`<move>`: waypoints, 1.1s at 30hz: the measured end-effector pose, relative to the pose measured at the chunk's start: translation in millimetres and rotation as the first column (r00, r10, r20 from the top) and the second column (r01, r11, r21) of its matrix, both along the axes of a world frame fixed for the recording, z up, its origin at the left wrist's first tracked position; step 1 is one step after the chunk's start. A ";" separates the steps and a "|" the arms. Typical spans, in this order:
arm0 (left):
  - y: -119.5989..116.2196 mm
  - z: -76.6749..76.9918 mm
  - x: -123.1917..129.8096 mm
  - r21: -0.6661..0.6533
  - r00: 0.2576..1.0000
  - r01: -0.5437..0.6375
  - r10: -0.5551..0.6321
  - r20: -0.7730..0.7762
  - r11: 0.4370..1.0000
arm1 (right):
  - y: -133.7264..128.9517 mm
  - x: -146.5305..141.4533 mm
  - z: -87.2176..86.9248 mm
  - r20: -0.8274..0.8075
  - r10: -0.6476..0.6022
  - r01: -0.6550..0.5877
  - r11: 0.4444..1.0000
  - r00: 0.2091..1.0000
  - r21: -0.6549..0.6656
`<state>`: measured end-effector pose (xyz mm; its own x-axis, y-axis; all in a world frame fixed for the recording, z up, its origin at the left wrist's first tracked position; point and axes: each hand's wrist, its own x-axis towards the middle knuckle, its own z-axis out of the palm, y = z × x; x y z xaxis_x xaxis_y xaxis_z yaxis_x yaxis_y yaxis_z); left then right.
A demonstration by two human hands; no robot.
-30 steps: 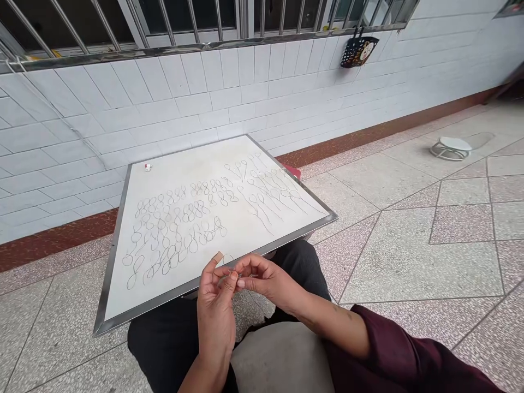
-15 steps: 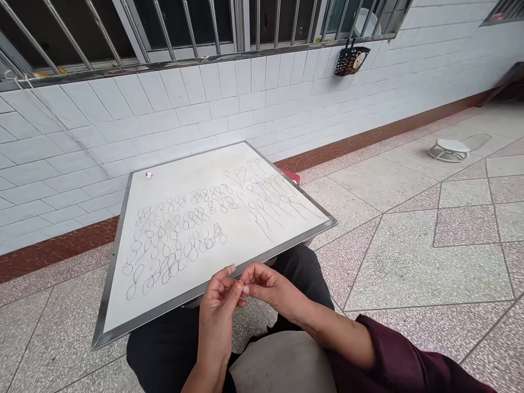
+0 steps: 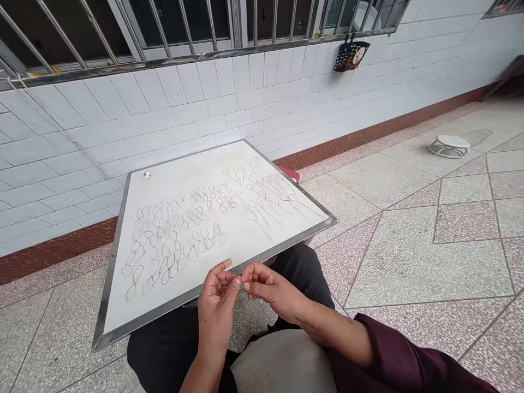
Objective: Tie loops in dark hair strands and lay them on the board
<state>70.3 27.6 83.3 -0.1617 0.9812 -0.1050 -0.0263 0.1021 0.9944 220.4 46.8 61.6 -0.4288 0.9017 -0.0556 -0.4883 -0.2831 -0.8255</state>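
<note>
Tiled floor, white metal-framed worktop (image 3: 172, 305) on lap. Left hand (image 3: 219, 305) and right hand (image 3: 270, 289) both pinched on thin dark wire loop (image 3: 241, 275), meeting at near edge; loop rising between fingertips toward the worktop.

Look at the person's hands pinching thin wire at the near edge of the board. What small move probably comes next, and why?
Probably finish bending the wire into a loop and lay it on the board. The left hand and right hand pinch it together, fingertips touching, just off the board's near edge, and rows of similar wire loops already lie there, with bare space nearest the hands.
</note>
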 end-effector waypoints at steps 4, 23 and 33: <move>4.6 -2.7 3.7 0.015 0.975 -0.055 0.051 0.215 0.998 | -1.9 -3.5 -1.6 -0.147 0.028 -0.055 0.981 0.989 -0.184; 7.3 3.5 6.3 -0.206 0.761 0.032 0.109 0.639 0.978 | -2.6 -4.0 -6.9 -0.457 0.026 -0.248 0.867 0.889 -0.433; 8.9 1.7 2.8 -0.163 0.851 0.021 0.069 0.521 0.986 | -0.9 -2.8 -11.4 -0.392 0.058 -0.244 0.863 0.918 -0.443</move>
